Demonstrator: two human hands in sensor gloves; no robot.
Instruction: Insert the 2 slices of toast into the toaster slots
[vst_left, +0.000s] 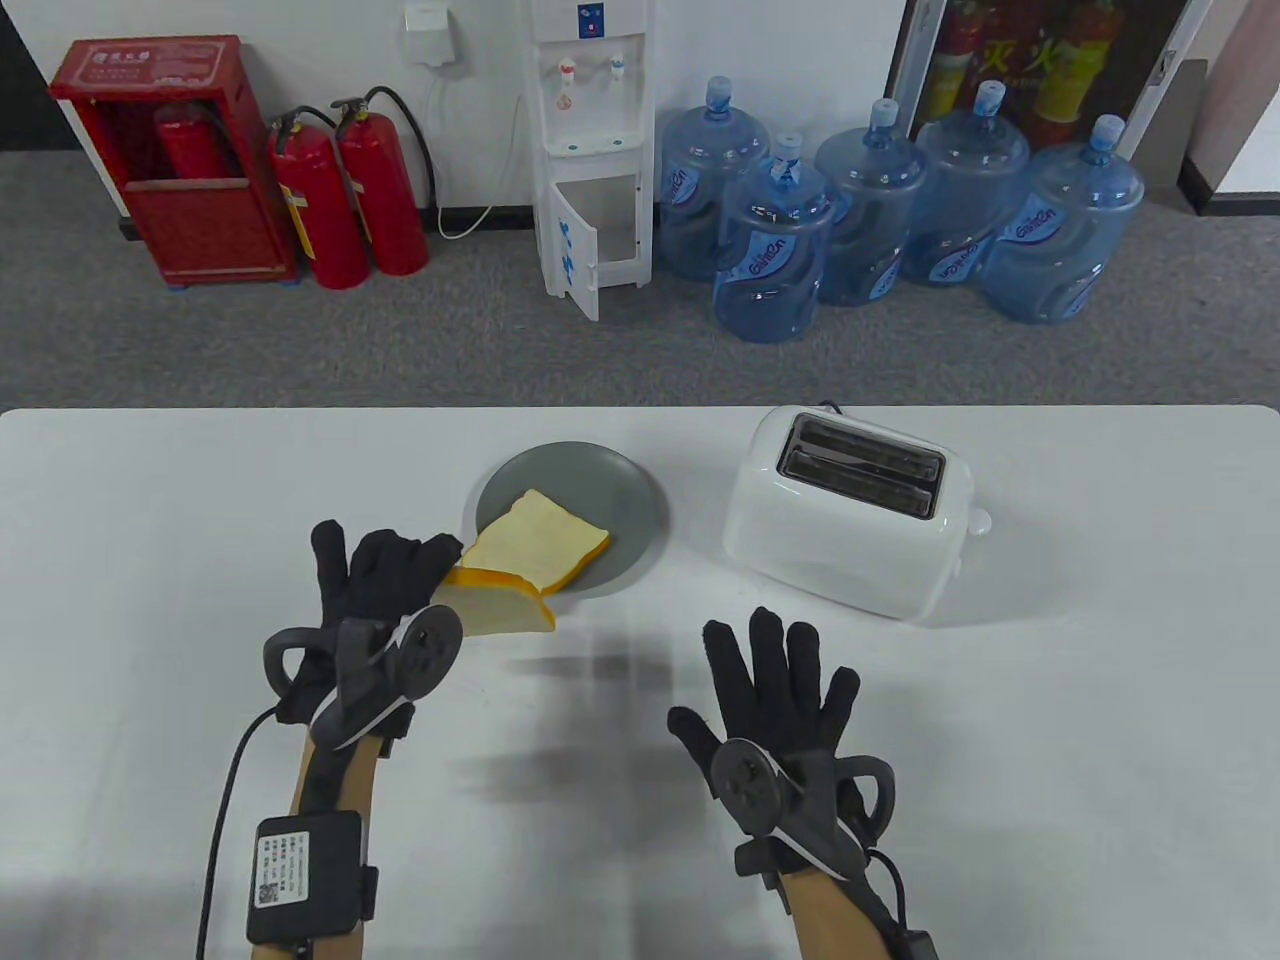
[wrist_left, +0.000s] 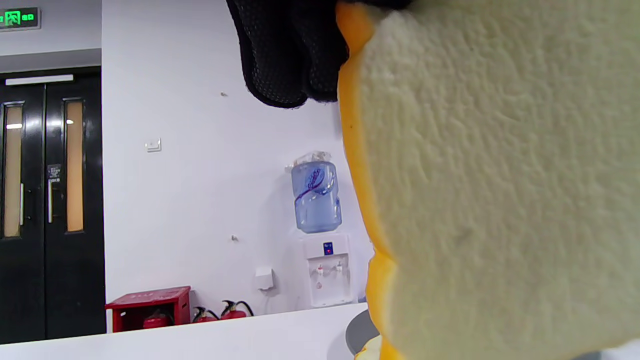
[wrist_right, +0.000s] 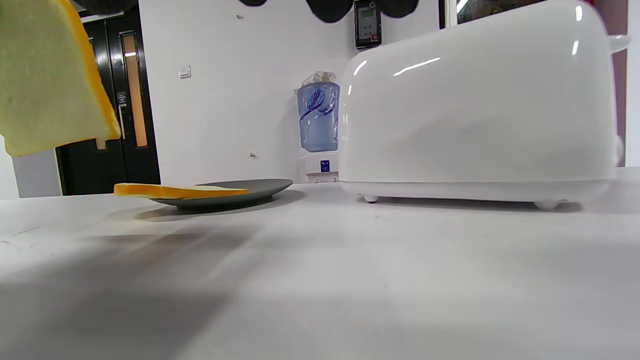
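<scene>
While the left hand (vst_left: 375, 590) pinches the lifted slice (vst_left: 500, 605) by its top edge, so that it hangs upright and clear of the table (vst_left: 150, 520), the second slice (vst_left: 540, 540) lies flat on the grey plate (vst_left: 640, 490) just beyond. Further right, the right hand (vst_left: 770, 690) hovers with fingers spread and straight, holding nothing. The toaster (vst_left: 850, 520) stands to the right of the plate, both slots empty, their long axis running left to right and slightly toward the near edge. The empty hand is nearer the toaster; the held slice must travel rightward and, I judge, turn to align with a slot.
</scene>
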